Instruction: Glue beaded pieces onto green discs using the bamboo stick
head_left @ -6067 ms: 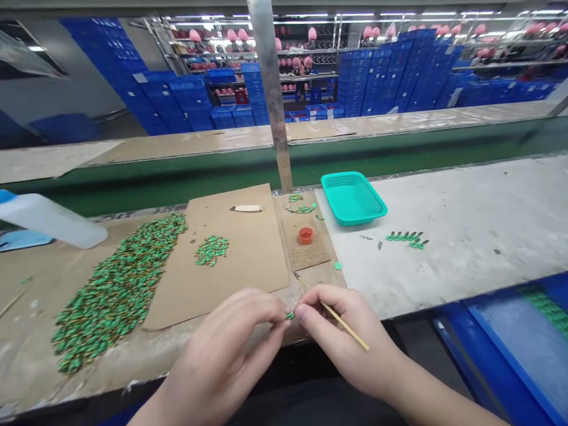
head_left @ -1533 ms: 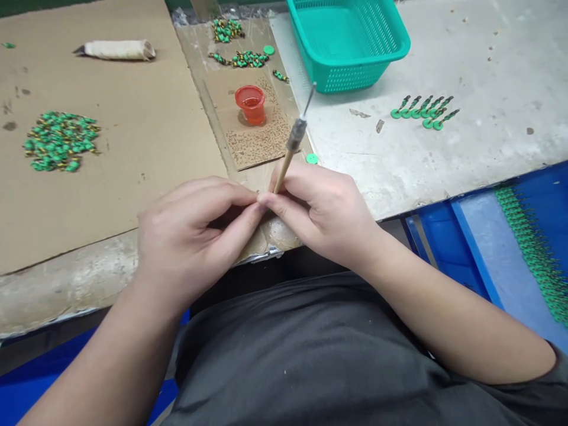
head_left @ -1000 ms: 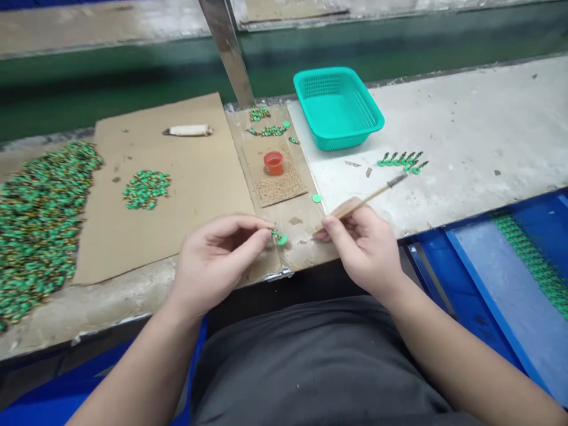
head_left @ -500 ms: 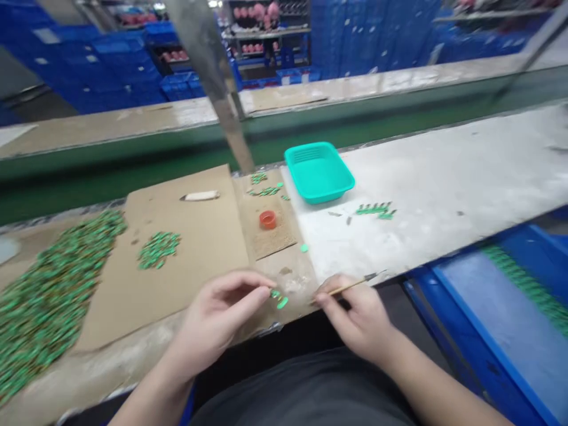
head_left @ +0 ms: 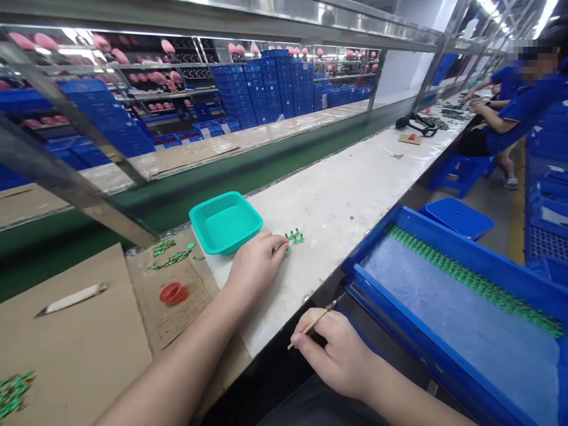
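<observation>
My left hand point(head_left: 257, 260) reaches onto the white tabletop, its fingertips pinched on a small green piece point(head_left: 287, 248) beside a short group of green pieces point(head_left: 296, 235) with dark upright tips. Close behind that wrist stands a turquoise tray point(head_left: 227, 226). My right hand point(head_left: 331, 346) hovers past the table's front edge, fingers closed round a thin brush point(head_left: 313, 323) whose tip points up and right. On a brown board to the left are a red cap point(head_left: 173, 293) and small green pieces point(head_left: 176, 258).
A blue crate point(head_left: 444, 313) with rows of green pieces is at the right. A white pointed tool point(head_left: 73, 299) lies on cardboard point(head_left: 80, 355). Farther along the table, a person in blue point(head_left: 532, 100) sits near a black strap point(head_left: 417, 124).
The view has swung to the right. My left hand has moved from the brown surface to the green group on the white tabletop; my right hand still holds the brush.
</observation>
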